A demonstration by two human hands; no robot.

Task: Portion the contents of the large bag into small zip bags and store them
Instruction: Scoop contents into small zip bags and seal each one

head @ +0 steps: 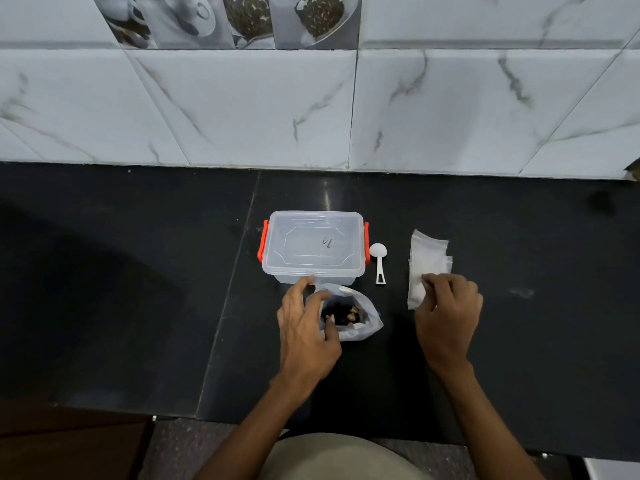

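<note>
counter: black stone slab, pretty glossy, with a seam running diagonally down it left of the gear. Marble-look wall tiles run along its back edge.

large bag: clear plastic, sitting mid-counter a bit toward the front edge, mouth open and facing up. Dark and tan bits inside, can't really tell what they are.

left hand: over the left side of the large bag, fingers loosely spread and relaxed, thumb at the bag's rim. Touching it more than gripping it, as far as I can see.

small zip bags: a messy little stack of clear ones, lying flat toward the right side of the counter, well apart from the large bag.

right hand: fingers curled down on the near end of the stack, looks like it's pinching the top bag.

storage box: clear tub with orange side clips, lid on, just behind the large bag.

scoop: small white plastic one, lying just right of the box, bowl end pointing at the wall.
</note>
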